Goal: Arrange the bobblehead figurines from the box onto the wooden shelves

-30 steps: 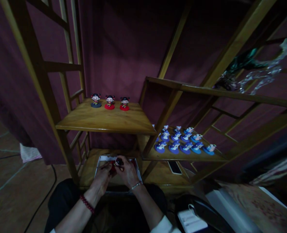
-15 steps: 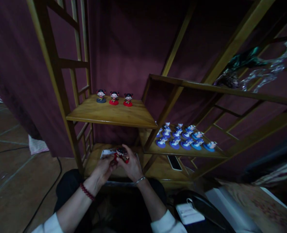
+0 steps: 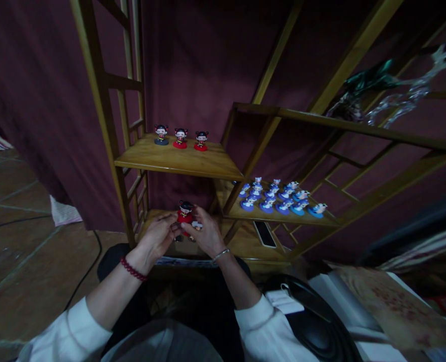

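Between my two hands I hold a small red figurine with black hair [image 3: 185, 210], upright above the lower shelf. My left hand [image 3: 160, 232] has its fingers closed on the figurine's left side. From the right, my right hand [image 3: 207, 232] grips it with thumb and fingers. Some small pieces just below it are partly hidden by my fingers. On the wooden shelf [image 3: 173, 161] above my hands stand three similar figurines, one on a dark base [image 3: 161, 136] and two on red bases, the middle one [image 3: 180, 138] and the right one [image 3: 201, 141].
Several blue and purple figurines [image 3: 267, 203] stand in rows on the right shelf. Below them lies a phone [image 3: 264, 234]. A glassy ornament [image 3: 407, 98] sits higher up at right. A white box-like object [image 3: 285, 301] and a black bag are by my right arm.
My hands have raised the figurine slightly and it now stands more upright in my fingers. The camera view has shifted, so the shelves appear higher in the picture.
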Available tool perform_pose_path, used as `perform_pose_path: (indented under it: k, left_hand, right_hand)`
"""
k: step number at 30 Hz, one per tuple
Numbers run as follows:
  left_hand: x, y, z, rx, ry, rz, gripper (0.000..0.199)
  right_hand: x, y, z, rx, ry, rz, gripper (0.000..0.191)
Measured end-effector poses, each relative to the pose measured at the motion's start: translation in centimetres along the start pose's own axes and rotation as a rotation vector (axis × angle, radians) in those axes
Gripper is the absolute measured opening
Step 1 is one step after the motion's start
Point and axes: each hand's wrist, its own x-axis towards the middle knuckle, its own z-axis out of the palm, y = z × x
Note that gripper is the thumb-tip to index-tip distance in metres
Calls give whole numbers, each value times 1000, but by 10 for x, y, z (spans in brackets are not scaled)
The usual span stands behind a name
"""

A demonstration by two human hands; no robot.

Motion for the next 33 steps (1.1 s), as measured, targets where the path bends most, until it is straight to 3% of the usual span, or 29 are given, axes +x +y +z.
perform_pose_path:
  k: [4, 9, 18, 23, 28, 33]
  left_hand:
    - [-10, 6, 4, 12, -3, 5, 14]
    - [-21, 14, 7, 24, -27, 14, 12]
    - [-37, 45, 14, 126, -193, 131, 3]
    - [-43, 72, 28, 231, -256, 237, 5]
    - [-40, 101, 47, 353, -320, 338, 8]
    - [-27, 121, 60, 461, -237, 464, 7]
  right_hand:
    - [-2, -13, -2, -73, -13, -2, 30]
    - [1, -35, -12, -88, 2, -62, 32]
    - [19, -84, -41, -21, -98, -98, 21]
    - [37, -104, -53, 40, -85, -163, 32]
    - [63, -120, -69, 107, -61, -173, 31]
    - [93, -117, -80, 159, -29, -126, 33]
